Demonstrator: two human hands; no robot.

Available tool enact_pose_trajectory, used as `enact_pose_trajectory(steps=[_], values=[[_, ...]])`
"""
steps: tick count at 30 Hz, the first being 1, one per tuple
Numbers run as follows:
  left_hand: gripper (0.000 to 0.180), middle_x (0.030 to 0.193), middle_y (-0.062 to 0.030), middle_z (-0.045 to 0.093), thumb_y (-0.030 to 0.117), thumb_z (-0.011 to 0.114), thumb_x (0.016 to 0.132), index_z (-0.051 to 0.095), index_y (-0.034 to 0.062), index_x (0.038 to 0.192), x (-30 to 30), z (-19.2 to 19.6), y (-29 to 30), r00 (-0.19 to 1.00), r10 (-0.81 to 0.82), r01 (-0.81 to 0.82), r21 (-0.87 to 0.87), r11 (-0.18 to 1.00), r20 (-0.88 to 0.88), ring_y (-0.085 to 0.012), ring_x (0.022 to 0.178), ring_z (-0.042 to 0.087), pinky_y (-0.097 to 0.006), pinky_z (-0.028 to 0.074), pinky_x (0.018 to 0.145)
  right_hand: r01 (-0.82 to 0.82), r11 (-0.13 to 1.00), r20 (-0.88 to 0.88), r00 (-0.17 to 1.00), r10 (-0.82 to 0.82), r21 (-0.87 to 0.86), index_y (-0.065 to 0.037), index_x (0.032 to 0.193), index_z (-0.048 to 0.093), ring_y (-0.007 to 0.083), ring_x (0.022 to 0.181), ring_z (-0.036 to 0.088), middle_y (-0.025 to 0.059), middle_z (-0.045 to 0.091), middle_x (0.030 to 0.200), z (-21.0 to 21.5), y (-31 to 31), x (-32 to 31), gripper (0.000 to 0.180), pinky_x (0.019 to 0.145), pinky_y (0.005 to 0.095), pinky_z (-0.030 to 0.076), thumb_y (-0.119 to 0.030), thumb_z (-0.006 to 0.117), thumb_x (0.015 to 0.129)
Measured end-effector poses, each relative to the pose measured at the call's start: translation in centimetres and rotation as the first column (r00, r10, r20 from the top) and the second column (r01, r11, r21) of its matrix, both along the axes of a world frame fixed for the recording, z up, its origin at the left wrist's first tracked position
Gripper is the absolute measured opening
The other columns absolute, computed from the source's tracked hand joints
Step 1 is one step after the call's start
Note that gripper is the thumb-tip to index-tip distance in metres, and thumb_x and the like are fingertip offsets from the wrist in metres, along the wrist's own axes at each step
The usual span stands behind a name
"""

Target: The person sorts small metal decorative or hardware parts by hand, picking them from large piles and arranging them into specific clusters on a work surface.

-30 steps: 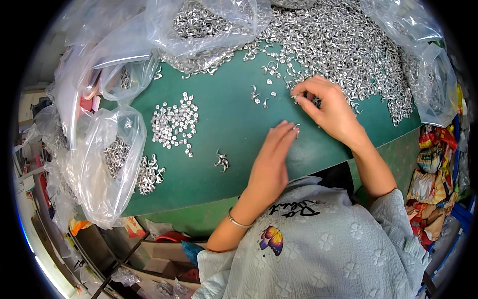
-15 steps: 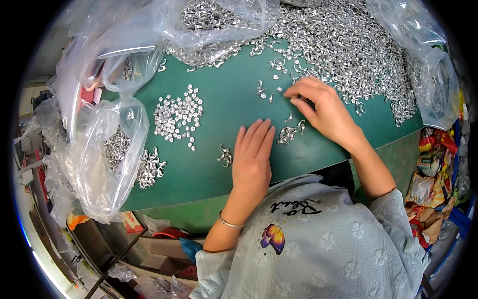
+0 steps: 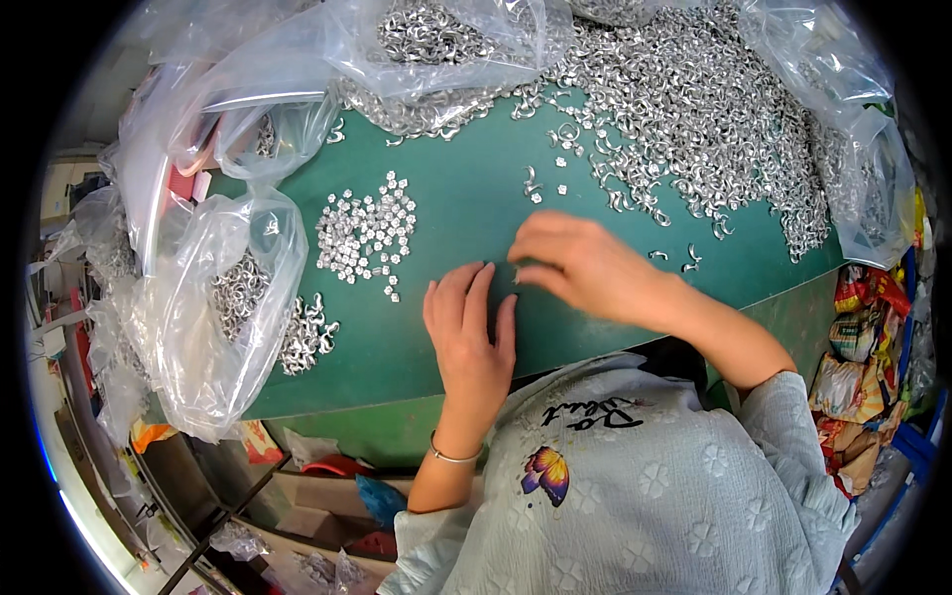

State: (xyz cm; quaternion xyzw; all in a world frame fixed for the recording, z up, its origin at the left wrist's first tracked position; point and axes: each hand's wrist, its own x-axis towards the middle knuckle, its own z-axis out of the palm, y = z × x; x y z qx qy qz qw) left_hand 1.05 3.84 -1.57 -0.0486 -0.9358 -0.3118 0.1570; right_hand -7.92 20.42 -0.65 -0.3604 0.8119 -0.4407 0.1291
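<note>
My left hand (image 3: 468, 342) rests low over the green table, fingers stretched and thumb apart, covering the spot beneath it. Close to its right, my right hand (image 3: 585, 270) is blurred, its thumb and fingers bent toward each other; a tiny silver glint shows at the thumb tip, too small to name. A cluster of small silver flower-shaped metal pieces (image 3: 367, 230) lies left of my hands. Beyond my right hand are a few loose curved metal pieces (image 3: 534, 184), and to its right lie a couple more (image 3: 691, 260).
A large heap of curved silver pieces (image 3: 694, 109) spreads across the far right. Clear plastic bags (image 3: 223, 367) holding metal parts line the left and far sides. A small pile of curved parts (image 3: 309, 335) sits by the left bag. Coloured packets (image 3: 858, 332) are at the right.
My right hand has come left and nearer, beside my left hand. My left hand has shifted left over the spot where curved pieces lay, its thumb now out to the side.
</note>
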Motion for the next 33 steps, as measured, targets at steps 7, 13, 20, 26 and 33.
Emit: enact_pose_trajectory(steps=[7,13,20,26,33], values=[[0.028,0.108,-0.0084,0.058,0.001,0.068,0.080,0.064,0.0046,0.107,-1.1,-0.1,1.3,0.999,-0.017,0.021,-0.081,0.996,0.042,-0.0263,0.105,0.054,-0.042,0.033,0.095,0.245,0.942,-0.548,0.832,-0.083,0.230,-0.007,0.099,0.068,0.0255,0.094,0.054,0.0078,0.059,0.092,-0.9,1.0,-5.0,0.020,0.082,0.0357,0.040,-0.003,0.060,0.081],[0.029,0.108,-0.0083,0.059,-0.001,0.067,0.080,0.062,0.0049,0.108,0.0,-0.6,-0.7,0.998,0.055,-0.052,-0.089,0.995,0.027,-0.0273,0.106,0.054,-0.044,0.032,0.100,0.283,0.949,-0.449,0.872,-0.195,0.139,-0.006,0.088,0.065,0.0243,0.091,0.053,0.0061,0.057,0.085,0.2,1.3,-4.3,0.009,0.080,0.0369,0.038,-0.005,0.064,0.079],[0.054,0.118,-0.0123,0.053,0.002,0.068,0.080,0.049,0.0040,0.130,0.6,-0.2,-0.8,0.990,0.121,-0.127,0.093,0.987,0.073,-0.0308,0.114,0.049,-0.052,0.026,0.106,0.002,0.994,-0.317,0.948,0.034,0.110,-0.006,0.089,0.062,0.0251,0.089,0.053,0.0071,0.056,0.087,0.0,-1.9,-0.4,0.015,0.081,0.0374,0.038,-0.006,0.069,0.076],[0.052,0.122,-0.0120,0.050,0.004,0.068,0.081,0.050,0.0039,0.130,1.0,-0.1,-1.5,0.992,0.081,-0.082,0.006,0.997,0.096,-0.0312,0.116,0.048,-0.054,0.024,0.107,0.065,0.993,-0.270,0.962,-0.036,0.097,-0.007,0.089,0.061,0.0276,0.091,0.053,0.0079,0.056,0.090,0.6,-0.5,-1.2,0.015,0.079,0.0391,0.040,-0.007,0.069,0.077],[0.050,0.122,-0.0122,0.050,0.004,0.068,0.081,0.051,0.0032,0.129,1.4,0.4,-1.9,0.992,0.076,-0.080,0.034,0.996,0.103,-0.0321,0.119,0.047,-0.053,0.026,0.107,0.092,0.977,-0.425,0.905,-0.002,0.191,-0.005,0.083,0.060,0.0236,0.089,0.051,0.0055,0.053,0.083,-0.1,-2.5,1.3,0.015,0.077,0.0365,0.039,-0.009,0.072,0.074]])
